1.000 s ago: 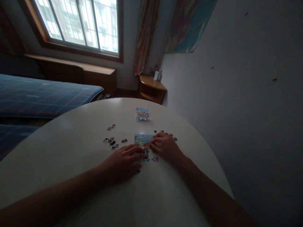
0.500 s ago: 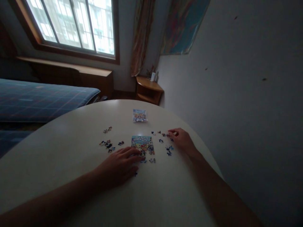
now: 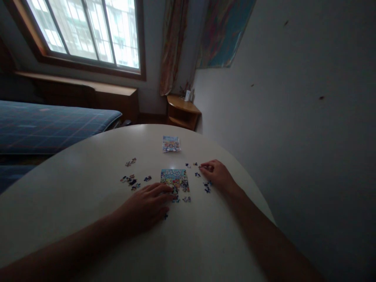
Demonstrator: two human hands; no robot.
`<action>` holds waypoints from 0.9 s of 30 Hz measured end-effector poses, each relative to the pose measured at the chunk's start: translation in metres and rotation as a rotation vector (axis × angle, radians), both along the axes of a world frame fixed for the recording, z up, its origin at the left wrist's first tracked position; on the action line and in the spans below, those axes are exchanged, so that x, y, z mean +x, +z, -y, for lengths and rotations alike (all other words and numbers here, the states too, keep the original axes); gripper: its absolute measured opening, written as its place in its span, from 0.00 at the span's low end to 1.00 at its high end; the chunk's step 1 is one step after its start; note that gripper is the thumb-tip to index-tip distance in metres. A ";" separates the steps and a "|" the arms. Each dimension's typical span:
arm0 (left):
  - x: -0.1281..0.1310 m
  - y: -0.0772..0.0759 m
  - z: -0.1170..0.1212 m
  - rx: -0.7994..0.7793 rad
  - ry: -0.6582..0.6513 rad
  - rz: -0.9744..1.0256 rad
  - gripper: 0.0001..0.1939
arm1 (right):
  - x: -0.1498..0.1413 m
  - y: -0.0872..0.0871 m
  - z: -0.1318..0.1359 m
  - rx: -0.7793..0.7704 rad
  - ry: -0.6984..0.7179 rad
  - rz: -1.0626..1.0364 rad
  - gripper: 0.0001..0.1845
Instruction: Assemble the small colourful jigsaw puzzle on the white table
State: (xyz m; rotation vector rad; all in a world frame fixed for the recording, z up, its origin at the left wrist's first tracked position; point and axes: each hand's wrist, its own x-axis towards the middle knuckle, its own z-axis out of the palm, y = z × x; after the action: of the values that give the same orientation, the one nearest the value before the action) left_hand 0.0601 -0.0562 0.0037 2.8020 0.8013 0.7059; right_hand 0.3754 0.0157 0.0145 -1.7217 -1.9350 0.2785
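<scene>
A partly joined jigsaw puzzle [image 3: 175,177] with a colourful cartoon picture lies on the round white table [image 3: 202,243]. My left hand [image 3: 151,201] rests flat, its fingers stretched over the puzzle's lower left part and hiding some of it. To the right, my right hand [image 3: 216,172] is closed in a pinch at a small puzzle piece [image 3: 200,167], which the fingertips mostly cover. Several loose pieces [image 3: 207,187] lie just below that hand. A pale piece [image 3: 187,199] sits at the puzzle's lower right, and a dark piece [image 3: 166,216] lies by my left thumb.
Beyond the puzzle lies a small printed picture sheet [image 3: 171,144]. More loose pieces [image 3: 131,180] are scattered to the left. A wall [image 3: 293,156] runs along the right side. Behind the table stand a bed with a plaid mattress [image 3: 58,125] and a wooden corner shelf [image 3: 183,105].
My right hand has moved left along the row of loose pieces, its fingertips pinched. My left hand stays on the puzzle. The whole view has shifted slightly.
</scene>
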 end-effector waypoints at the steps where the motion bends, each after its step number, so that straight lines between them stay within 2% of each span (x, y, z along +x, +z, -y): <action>1: 0.000 0.001 0.000 -0.004 0.002 -0.004 0.17 | -0.002 0.000 0.000 0.009 0.007 0.003 0.12; 4: 0.001 0.001 0.001 -0.018 0.000 -0.010 0.17 | -0.004 0.001 -0.001 0.006 0.018 -0.004 0.11; 10: 0.000 -0.002 0.000 -0.005 0.006 -0.008 0.18 | 0.018 0.009 -0.005 -0.178 -0.022 -0.051 0.15; 14: -0.001 -0.003 -0.001 0.007 0.001 -0.023 0.18 | 0.031 0.012 -0.005 -0.176 -0.081 -0.033 0.12; 19: 0.000 -0.002 -0.001 0.002 0.009 -0.043 0.19 | 0.026 0.009 -0.005 -0.172 -0.102 -0.018 0.13; 23: 0.000 -0.004 -0.001 -0.003 0.012 -0.035 0.19 | 0.021 0.007 -0.006 -0.160 -0.072 0.006 0.15; 27: -0.001 -0.004 0.000 -0.009 0.017 -0.016 0.18 | 0.022 0.006 -0.008 -0.160 -0.006 0.023 0.13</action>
State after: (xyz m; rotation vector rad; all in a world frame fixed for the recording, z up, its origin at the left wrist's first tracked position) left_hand 0.0594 -0.0560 -0.0006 2.7992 0.8306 0.6819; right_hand 0.3972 0.0236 0.0201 -1.8389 -1.9702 0.4239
